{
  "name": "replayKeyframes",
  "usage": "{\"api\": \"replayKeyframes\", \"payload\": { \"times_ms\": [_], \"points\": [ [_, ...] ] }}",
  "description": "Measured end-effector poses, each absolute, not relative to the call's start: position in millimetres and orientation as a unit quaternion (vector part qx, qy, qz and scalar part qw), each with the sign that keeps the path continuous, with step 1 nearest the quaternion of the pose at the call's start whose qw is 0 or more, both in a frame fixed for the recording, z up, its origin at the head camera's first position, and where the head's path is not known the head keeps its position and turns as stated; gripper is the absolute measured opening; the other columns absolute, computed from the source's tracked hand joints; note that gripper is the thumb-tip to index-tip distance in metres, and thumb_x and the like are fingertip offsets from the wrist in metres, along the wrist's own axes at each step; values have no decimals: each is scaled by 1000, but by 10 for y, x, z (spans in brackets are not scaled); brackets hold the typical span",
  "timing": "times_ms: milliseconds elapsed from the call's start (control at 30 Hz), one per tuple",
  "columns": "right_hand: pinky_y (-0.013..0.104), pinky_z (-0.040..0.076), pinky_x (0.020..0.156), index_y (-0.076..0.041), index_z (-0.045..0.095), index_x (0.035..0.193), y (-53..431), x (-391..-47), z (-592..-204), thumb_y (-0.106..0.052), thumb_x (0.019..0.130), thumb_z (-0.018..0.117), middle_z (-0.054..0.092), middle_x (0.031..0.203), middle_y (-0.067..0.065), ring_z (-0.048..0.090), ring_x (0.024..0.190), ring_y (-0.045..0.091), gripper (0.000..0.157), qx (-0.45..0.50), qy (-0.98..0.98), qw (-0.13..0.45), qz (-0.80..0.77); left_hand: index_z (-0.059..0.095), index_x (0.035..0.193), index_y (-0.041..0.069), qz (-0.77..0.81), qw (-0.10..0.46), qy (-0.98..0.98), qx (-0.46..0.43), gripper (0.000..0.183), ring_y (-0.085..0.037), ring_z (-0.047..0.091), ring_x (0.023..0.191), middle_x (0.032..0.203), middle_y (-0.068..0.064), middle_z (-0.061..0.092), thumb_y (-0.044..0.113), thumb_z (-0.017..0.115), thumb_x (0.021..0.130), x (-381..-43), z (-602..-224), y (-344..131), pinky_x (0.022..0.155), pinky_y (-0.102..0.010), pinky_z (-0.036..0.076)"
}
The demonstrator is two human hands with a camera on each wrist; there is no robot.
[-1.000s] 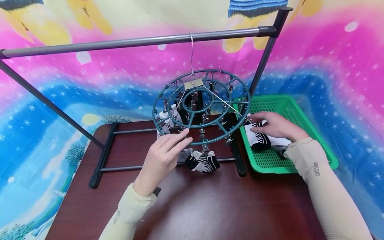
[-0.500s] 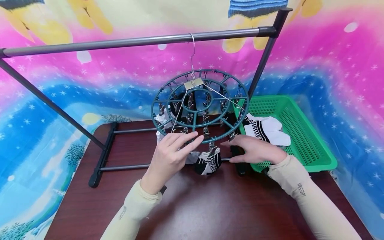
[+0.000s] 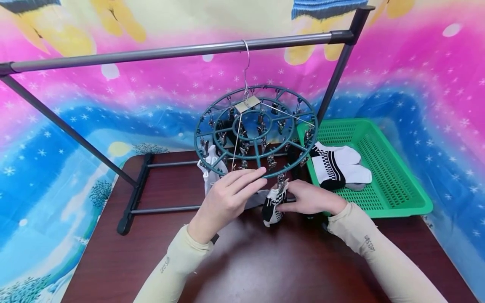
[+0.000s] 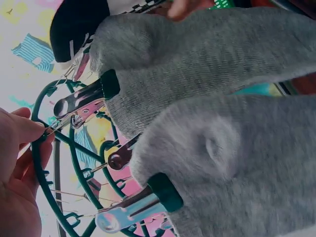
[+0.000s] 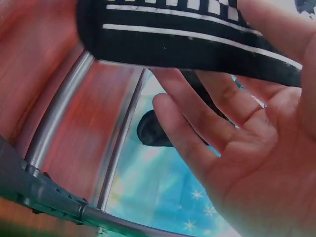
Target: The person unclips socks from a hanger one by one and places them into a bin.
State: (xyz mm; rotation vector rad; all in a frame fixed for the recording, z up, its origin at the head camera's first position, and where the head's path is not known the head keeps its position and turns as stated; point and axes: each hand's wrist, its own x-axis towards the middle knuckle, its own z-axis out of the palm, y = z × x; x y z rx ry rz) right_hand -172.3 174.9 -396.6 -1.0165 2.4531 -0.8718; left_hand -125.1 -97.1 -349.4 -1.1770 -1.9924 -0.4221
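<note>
A green round clip hanger (image 3: 257,148) hangs by its metal hook from a rack. My left hand (image 3: 227,195) pinches its outer ring (image 4: 37,163) between thumb and fingers. A black-and-white checked sock (image 3: 273,208) dangles from a clip at the near edge. My right hand (image 3: 310,198) holds this sock between thumb and fingers; in the right wrist view its black, white-striped part (image 5: 187,49) crosses the palm. Two grey socks (image 4: 237,148) hang from clips close to my left hand. White socks (image 3: 212,166) hang on the hanger's left side.
The grey metal rack (image 3: 170,52) stands on a dark red-brown table (image 3: 257,269). At right sits a green basket (image 3: 428,206) holding white, black and grey socks (image 3: 337,164). A patterned cloth (image 3: 417,105) backs the table.
My right hand has moved from the basket leftward to the checked sock at the clip and now holds it. My left hand has shifted slightly right as the hanger turned.
</note>
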Motion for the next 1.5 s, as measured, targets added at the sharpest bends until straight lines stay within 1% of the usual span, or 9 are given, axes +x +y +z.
{"api": "replayKeyframes", "payload": {
  "times_ms": [233, 300, 533, 767, 967, 1133, 1267, 1400, 1500],
  "points": [
    [24, 54, 84, -14, 68, 128, 1849, -1744, -3954, -29, 103, 65, 72, 107, -9, 65, 91, 2, 29, -343, 858, 199, -327, 71, 130, 9, -166, 406, -769, -466, 37, -23, 67, 120, 136, -9, 70, 5, 72, 93, -1266, -3504, -970, 103, -35, 55],
    [26, 53, 84, -14, 66, 133, 1894, -1744, -3925, -31, 106, 60, 71, 107, -7, 64, 92, 6, 32, -326, 863, 209, -324, 72, 130, 10, -167, 409, -768, -464, 36, -23, 67, 120, 136, -9, 70, 7, 72, 94, -1269, -3512, -976, 103, -37, 54],
    [52, 50, 108, -6, 50, 152, 2011, -1711, -3832, -36, 108, 56, 60, 146, 10, 60, 131, 27, 53, -289, 887, 208, -294, 73, 129, 13, -149, 421, -775, -447, 32, -24, 67, 121, 136, -8, 70, 11, 67, 98, -1275, -3560, -993, 103, -41, 53],
    [42, 57, 93, -7, 65, 135, 2143, -1695, -3803, -36, 103, 65, 72, 123, 6, 69, 108, 20, 43, -282, 898, 150, -302, 76, 125, 15, -137, 448, -772, -430, 27, -25, 64, 125, 135, -7, 70, 15, 66, 99, -1260, -3650, -977, 106, -43, 51],
    [53, 55, 99, 1, 65, 135, 2237, -1692, -3770, -37, 101, 68, 68, 135, 19, 66, 122, 33, 51, -280, 906, 133, -289, 76, 121, 14, -104, 508, -713, -472, 24, -23, 65, 123, 130, -6, 72, 12, 64, 101, -1299, -3744, -933, 106, -39, 52],
    [37, 58, 83, -10, 73, 121, 2230, -1711, -3760, -42, 100, 68, 75, 102, 0, 69, 91, 14, 38, -290, 906, 143, -273, 73, 126, 12, -70, 492, -688, -529, 25, -18, 71, 108, 124, -6, 75, 10, 64, 102, -1287, -3853, -870, 97, -30, 58],
    [26, 49, 67, -23, 73, 101, 2216, -1729, -3767, -45, 99, 68, 59, 72, -12, 56, 67, 7, 22, -294, 903, 157, -271, 69, 133, 8, -116, 414, -750, -503, 35, -16, 73, 103, 123, -7, 75, 13, 68, 98, -1302, -3936, -815, 95, -28, 59],
    [24, 46, 62, -25, 70, 91, 2222, -1733, -3792, -45, 99, 68, 51, 67, -14, 51, 62, 4, 22, -301, 899, 159, -275, 64, 136, 3, -186, 368, -793, -448, 46, -19, 73, 109, 126, -10, 73, 12, 73, 92, -1343, -3981, -759, 97, -31, 59],
    [24, 45, 59, -25, 67, 85, 2228, -1736, -3808, -46, 99, 68, 45, 65, -14, 48, 59, 4, 25, -305, 898, 157, -277, 60, 140, 1, -239, 341, -816, -402, 47, -21, 72, 107, 127, -11, 72, 19, 71, 97, -1343, -3987, -690, 96, -34, 59]
  ]
}}
